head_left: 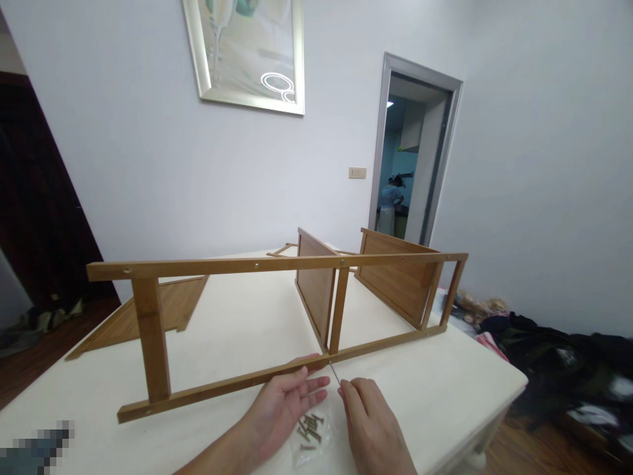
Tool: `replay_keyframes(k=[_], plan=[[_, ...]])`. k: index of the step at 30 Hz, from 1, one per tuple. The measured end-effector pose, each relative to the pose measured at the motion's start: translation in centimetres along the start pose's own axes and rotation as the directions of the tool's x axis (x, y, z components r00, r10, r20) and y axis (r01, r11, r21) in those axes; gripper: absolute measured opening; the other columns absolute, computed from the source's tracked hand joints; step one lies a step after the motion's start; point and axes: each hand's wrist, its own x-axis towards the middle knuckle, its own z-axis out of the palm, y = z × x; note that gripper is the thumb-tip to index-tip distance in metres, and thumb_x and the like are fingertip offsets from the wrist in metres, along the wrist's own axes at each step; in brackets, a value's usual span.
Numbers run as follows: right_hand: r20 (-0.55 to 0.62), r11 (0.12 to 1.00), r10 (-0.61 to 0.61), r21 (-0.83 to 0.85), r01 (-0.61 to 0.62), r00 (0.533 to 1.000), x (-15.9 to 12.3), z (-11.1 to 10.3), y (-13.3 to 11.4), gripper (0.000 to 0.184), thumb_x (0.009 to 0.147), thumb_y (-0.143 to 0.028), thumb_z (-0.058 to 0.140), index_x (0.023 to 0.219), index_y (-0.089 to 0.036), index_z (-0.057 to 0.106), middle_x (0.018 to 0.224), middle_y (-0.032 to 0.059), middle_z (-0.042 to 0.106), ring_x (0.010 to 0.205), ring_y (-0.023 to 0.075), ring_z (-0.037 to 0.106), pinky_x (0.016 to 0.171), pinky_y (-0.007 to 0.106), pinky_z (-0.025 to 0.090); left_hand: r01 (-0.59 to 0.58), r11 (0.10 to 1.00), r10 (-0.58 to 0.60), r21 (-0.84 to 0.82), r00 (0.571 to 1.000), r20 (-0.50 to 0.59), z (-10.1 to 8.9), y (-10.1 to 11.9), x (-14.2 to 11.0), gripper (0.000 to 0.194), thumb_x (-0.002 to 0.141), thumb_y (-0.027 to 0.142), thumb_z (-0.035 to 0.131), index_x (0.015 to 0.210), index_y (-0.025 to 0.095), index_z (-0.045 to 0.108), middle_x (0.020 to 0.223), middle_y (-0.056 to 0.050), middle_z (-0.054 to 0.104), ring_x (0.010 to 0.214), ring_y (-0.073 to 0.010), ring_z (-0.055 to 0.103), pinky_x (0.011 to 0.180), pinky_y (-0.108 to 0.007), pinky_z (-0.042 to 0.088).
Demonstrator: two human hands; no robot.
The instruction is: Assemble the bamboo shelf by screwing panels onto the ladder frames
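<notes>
A wooden shelf frame (212,265) stands on its long side on the table, with two shelf panels (316,280) (395,277) attached across it. My left hand (279,409) holds the lower rail (237,382) near the middle joint, thumb in front and a fingertip showing behind; its other fingers are loosely curled. My right hand (368,419) is closed on a thin metal hex key (335,373), whose tip meets the rail at that joint. The key's other end is hidden in the fingers. Between my hands lies a clear plastic bag of screws (310,429).
The white table (232,310) also bears a loose wooden panel (148,310) at left and a wooden piece (283,250) behind. Dark clothes (539,356) are heaped at right. A person (390,201) stands beyond the doorway. A pixelated dark patch covers the lower left corner.
</notes>
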Motion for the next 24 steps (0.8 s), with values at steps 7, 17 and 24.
replay_keyframes(k=[7, 17, 24], plan=[[-0.041, 0.986, -0.145, -0.087, 0.141, 0.989, 0.6, -0.7, 0.2, 0.033, 0.087, -0.001, 0.039, 0.108, -0.011, 0.062, 0.082, 0.0115, 0.06, 0.073, 0.0216, 0.054, 0.063, 0.035, 0.049, -0.002, 1.0, 0.002, -0.018, 1.0, -0.013, 0.3, 0.0, -0.1, 0.022, 0.082, 0.009, 0.058, 0.104, 0.008, 0.063, 0.104, -0.015, 0.07, 0.101, -0.0271, 0.066, 0.097, -0.042, 0.046], [0.003, 0.997, -0.082, -0.003, 0.082, 0.997, 0.5, -0.3, 0.8, 0.026, 0.092, -0.006, 0.038, 0.104, -0.014, 0.059, 0.082, 0.0088, 0.062, 0.072, 0.0184, 0.057, 0.063, 0.031, 0.051, -0.01, 1.0, 0.01, -0.008, 1.0, -0.007, 0.1, 0.0, -0.2, 0.019, 0.08, 0.008, 0.06, 0.099, 0.009, 0.064, 0.104, -0.013, 0.07, 0.102, -0.0282, 0.065, 0.098, -0.043, 0.045], [-0.01, 0.999, -0.039, 0.006, 0.039, 0.999, -0.1, 0.4, 0.4, 0.025, 0.094, -0.01, 0.038, 0.114, -0.011, 0.054, 0.077, 0.0072, 0.06, 0.068, 0.0185, 0.06, 0.059, 0.03, 0.052, 0.0, 1.0, 0.0, -0.004, 1.0, -0.014, -0.1, 0.0, 0.1, 0.026, 0.081, 0.008, 0.059, 0.107, 0.008, 0.063, 0.109, -0.016, 0.069, 0.103, -0.0282, 0.065, 0.099, -0.043, 0.045]])
